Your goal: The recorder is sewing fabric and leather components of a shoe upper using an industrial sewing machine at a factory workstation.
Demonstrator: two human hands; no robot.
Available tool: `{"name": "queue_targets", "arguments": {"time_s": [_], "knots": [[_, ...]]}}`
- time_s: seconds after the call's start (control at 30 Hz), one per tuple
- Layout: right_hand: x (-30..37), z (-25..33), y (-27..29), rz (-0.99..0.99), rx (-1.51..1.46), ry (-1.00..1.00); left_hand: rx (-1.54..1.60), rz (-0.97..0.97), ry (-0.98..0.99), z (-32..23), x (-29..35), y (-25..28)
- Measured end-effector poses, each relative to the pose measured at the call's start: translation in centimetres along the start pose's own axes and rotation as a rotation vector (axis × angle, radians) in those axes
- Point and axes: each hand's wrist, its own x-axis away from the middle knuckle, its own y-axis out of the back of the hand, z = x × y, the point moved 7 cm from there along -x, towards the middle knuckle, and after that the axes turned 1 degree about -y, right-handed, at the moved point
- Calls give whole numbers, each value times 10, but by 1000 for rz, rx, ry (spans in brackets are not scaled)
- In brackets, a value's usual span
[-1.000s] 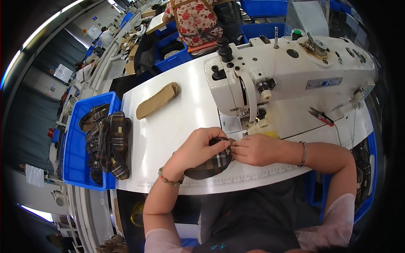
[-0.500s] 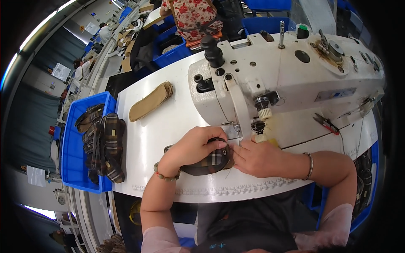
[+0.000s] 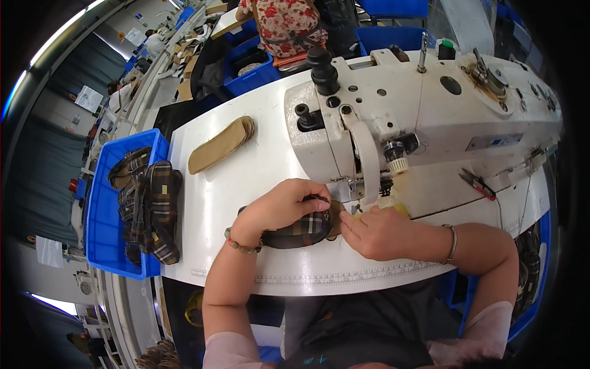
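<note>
A dark plaid fabric shoe upper [image 3: 297, 232] with a tan sole piece [image 3: 335, 219] at its right end lies on the white table, just in front of the sewing machine's needle area [image 3: 350, 189]. My left hand [image 3: 287, 206] is closed on the upper's top edge, thumb and fingers pinching the dark cloth. Beside the tan edge, my right hand [image 3: 380, 234] has its fingers curled together, fingertips at or very near the sole piece. Whatever it may pinch is hidden. The upper's left end is partly covered by my left wrist.
A stack of tan insoles [image 3: 220, 146] lies on the table's left part. Further left, a blue bin [image 3: 117, 261] holds several plaid uppers [image 3: 165, 190]. Red-handled thread snips [image 3: 478, 184] rest by the machine [image 3: 442, 117]. A person in a floral top [image 3: 286, 24] sits beyond.
My right hand has drawn slightly away from the needle area, and more of the tan edge shows between my hands. The whole view has shifted a little.
</note>
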Motion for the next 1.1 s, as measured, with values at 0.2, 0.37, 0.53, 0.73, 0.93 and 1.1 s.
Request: {"name": "queue_targets", "arguments": {"time_s": [0.2, 0.37, 0.53, 0.73, 0.93, 1.1], "knots": [[1, 3, 0, 36, -43, -20, -160, -35, -85, -4, -22, -15], [3, -4, -1, -23, -66, -30, -245, -79, -47, -2, -21, -15], [-3, -8, 10, -56, 55, -45, -11, -39, -1, 10, -24, -13], [-5, -2, 13, -107, 159, -26, -37, -129, -74, 7, -20, -11], [-1, -2, 6, -38, 74, -42, -518, -243, -72, -12, -12, -22], [-2, 4, 9, 34, 84, -24, -509, -264, -65, -15, -10, -21]]}}
